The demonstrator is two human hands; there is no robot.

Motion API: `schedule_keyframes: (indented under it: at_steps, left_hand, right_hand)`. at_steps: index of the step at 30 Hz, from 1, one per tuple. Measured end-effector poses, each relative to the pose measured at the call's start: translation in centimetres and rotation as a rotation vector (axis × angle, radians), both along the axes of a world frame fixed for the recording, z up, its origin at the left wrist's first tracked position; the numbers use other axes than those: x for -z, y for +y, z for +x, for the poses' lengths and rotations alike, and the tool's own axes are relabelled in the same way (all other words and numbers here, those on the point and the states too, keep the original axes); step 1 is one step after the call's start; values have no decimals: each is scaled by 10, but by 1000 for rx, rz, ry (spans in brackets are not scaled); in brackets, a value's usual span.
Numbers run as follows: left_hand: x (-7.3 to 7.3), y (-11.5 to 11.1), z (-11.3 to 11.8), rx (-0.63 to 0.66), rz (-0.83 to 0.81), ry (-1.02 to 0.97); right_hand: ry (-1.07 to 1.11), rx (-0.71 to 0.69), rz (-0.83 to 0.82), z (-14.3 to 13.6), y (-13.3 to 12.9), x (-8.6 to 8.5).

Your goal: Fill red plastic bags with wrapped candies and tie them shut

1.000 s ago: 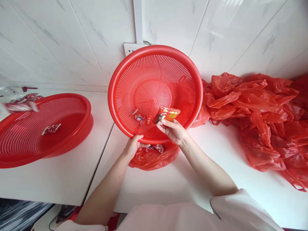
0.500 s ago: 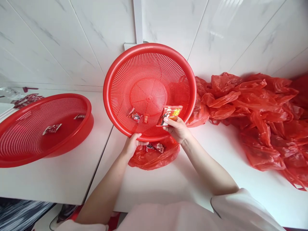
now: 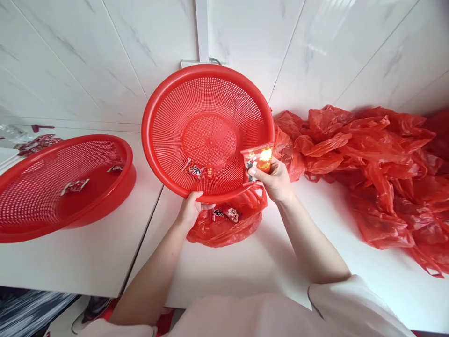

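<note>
A round red plastic mesh basket (image 3: pixel 210 100) is tilted toward me, its near rim gripped by my left hand (image 3: pixel 192 209). Inside, low on its wall, lie a red candy packet (image 3: pixel 194 170) with dark lettering and a small red-and-gold one (image 3: pixel 209 173). My right hand (image 3: pixel 277 180) pinches a flat red and yellow printed packet (image 3: pixel 258 164) in front of the basket's right rim. Below the basket, an open red plastic bag (image 3: pixel 224 236) rests on the white table and holds small red packets (image 3: pixel 229 214). The basket hides the bag's far side.
A second red mesh basket (image 3: pixel 101 213) at the left holds a few small packets (image 3: pixel 75 186). Behind it lies a pile of packets (image 3: pixel 39 144). Crumpled red plastic bags (image 3: pixel 382 173) cover the table's right side. A tiled wall (image 3: pixel 245 32) rises behind.
The basket has shifted slightly left with my left hand on it. My right hand has moved right with the packet, from over the basket's inside out to its right rim.
</note>
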State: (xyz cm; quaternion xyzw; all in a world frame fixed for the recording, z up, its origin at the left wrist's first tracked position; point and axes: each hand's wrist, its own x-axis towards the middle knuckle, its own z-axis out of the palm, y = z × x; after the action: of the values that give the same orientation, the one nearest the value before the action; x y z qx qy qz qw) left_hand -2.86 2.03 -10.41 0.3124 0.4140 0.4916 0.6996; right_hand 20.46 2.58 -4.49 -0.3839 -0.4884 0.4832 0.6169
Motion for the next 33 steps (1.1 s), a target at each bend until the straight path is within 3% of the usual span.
schedule_keyframes:
  at_steps: [6,9,11,14,17,21,24,29,33]
  left_hand:
    - [-4,1,-5,-74,83,-34]
    - [-4,3,-6,-130,148,-81]
    - [-3,5,-6,-182,171,-80]
    - [-1,7,-7,-229,187,-58]
    - [-1,6,-7,-215,202,-41]
    - [0,-2,-1,-130,192,-14]
    - [2,-10,7,-6,132,12]
    - [6,-23,13,159,127,143]
    - [9,-25,10,114,167,229]
  right_hand:
    - [-469,-371,132,-2,-15,-12]
    - [-808,-581,177,-8,-15,-8]
    - [-976,-635,145,-11,-13,-1]
    - [-1114,-518,88,-13,-10,10]
    - [-1056,-340,201,-11,-10,11]
    - [-952,-225,395,-12,-14,1]
    - [-964,-187,445,-17,-14,0]
    - [-1128,-113,311,-30,-6,25]
    - [-1232,-188,211,-41,-6,42]
